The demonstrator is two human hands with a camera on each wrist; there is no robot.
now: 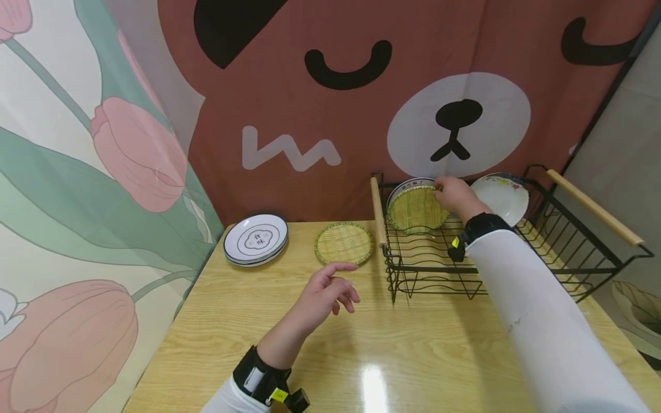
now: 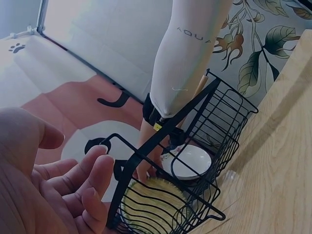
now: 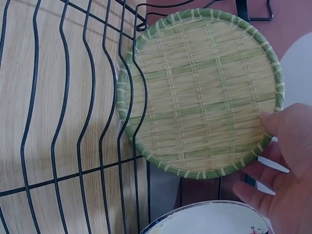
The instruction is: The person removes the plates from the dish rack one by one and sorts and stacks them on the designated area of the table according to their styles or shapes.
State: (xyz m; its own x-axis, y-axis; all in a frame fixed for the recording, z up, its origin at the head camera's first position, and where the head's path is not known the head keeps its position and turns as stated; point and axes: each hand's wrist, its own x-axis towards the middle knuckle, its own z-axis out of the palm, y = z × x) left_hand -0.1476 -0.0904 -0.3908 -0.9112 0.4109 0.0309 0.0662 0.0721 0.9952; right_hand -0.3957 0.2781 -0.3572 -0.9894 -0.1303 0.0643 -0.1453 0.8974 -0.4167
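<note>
My right hand pinches the edge of a round woven bamboo tray, thumb on its front face and fingers behind. That tray stands upright in the left end of a black wire dish rack. Its green bound rim shows plainly in the right wrist view. Behind it, a dark-rimmed white plate is mostly hidden. My left hand hovers over the table with loosely bent fingers and holds nothing. Beyond its fingertips a second woven bamboo tray lies flat.
A stack of white plates with dark rims sits at the table's back left. In the rack, a white bowl with a floral rim leans right of my hand. Wooden handles top the rack's ends. A printed cloth hangs behind the table.
</note>
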